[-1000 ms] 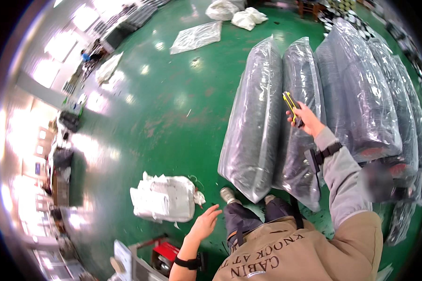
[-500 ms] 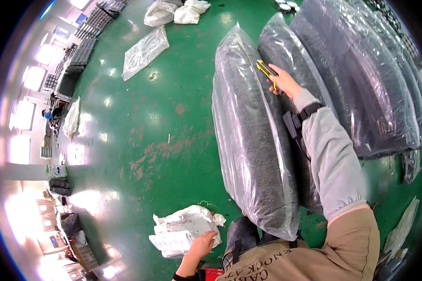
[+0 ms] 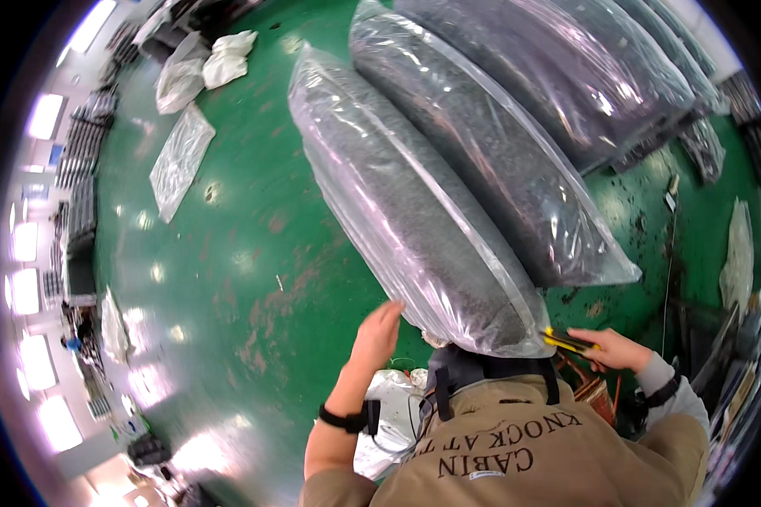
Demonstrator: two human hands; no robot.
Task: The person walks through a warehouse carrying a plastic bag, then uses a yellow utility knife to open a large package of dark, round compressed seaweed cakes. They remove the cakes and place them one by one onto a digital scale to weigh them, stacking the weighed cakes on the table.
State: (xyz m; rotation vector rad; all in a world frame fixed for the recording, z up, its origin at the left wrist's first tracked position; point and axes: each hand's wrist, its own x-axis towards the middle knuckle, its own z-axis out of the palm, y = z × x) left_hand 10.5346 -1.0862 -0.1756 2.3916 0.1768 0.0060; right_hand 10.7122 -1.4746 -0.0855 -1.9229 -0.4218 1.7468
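Note:
A long clear plastic bag (image 3: pixel 397 194) stuffed with dark grey material lies on the green floor (image 3: pixel 245 253), its near end right in front of me. My left hand (image 3: pixel 379 334), fingers apart, rests flat against that near end on its left side. My right hand (image 3: pixel 613 348) grips a yellow utility knife (image 3: pixel 566 340), whose tip is at the bag's near right corner. I wear a black wristband on each wrist and a tan apron.
A second grey-filled bag (image 3: pixel 490 144) lies alongside on the right, with more bags (image 3: pixel 600 76) beyond it. A white plastic package (image 3: pixel 389 406) sits by my knees. An empty clear bag (image 3: pixel 179 160) and white sacks (image 3: pixel 228 55) lie far left.
My right hand with the knife has come back from the far part of the bags to the near corner. My left hand left the white package and now touches the bag's end.

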